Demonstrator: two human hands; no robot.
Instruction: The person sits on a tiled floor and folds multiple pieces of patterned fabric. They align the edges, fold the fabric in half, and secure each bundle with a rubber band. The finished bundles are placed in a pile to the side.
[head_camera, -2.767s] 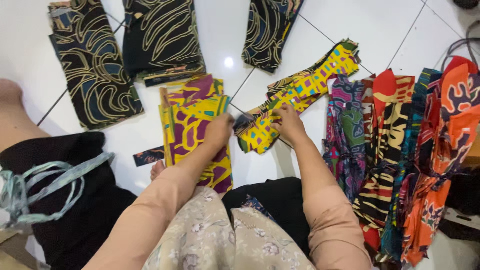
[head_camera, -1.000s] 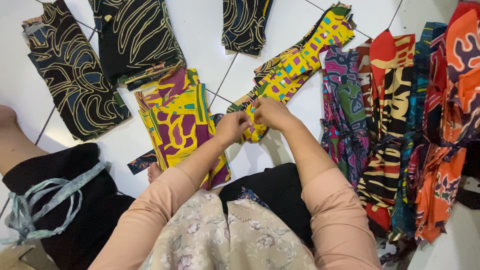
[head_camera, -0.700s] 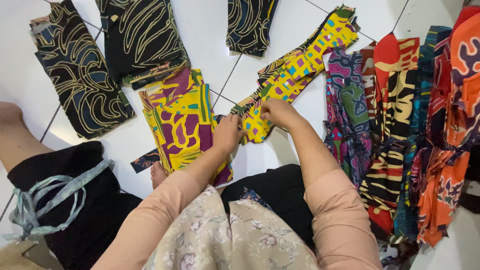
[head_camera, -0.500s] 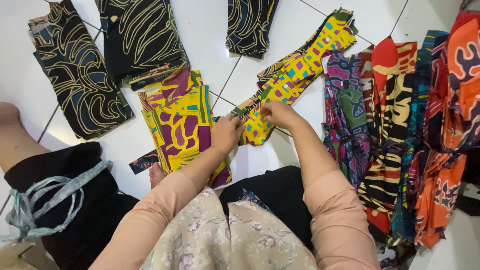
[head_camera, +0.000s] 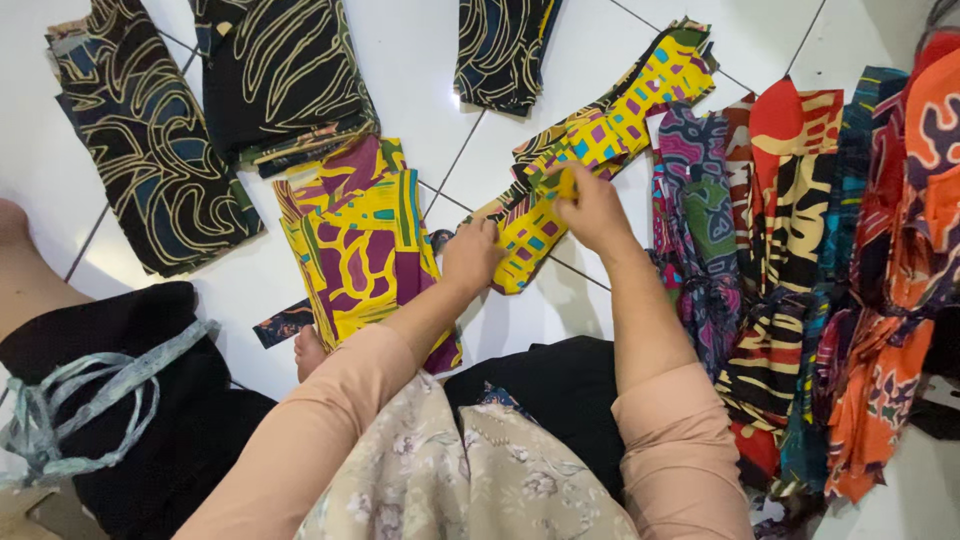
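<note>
A long yellow patterned cloth strip (head_camera: 612, 130) lies diagonally on the white tiled floor (head_camera: 420, 60). My right hand (head_camera: 592, 208) pinches its edge near the middle. My left hand (head_camera: 470, 255) grips the strip's lower end, close to a folded yellow-and-maroon cloth (head_camera: 360, 245) that lies to the left.
Black cloths with gold line patterns lie at the far left (head_camera: 150, 160), upper middle (head_camera: 280, 80) and top (head_camera: 500, 50). A row of red, orange and multicoloured cloths (head_camera: 800, 260) fills the right side. A black bag with pale straps (head_camera: 110, 390) sits at lower left.
The view has drifted slightly. My right hand has moved up along the yellow strip, and my left hand stays at its lower end.
</note>
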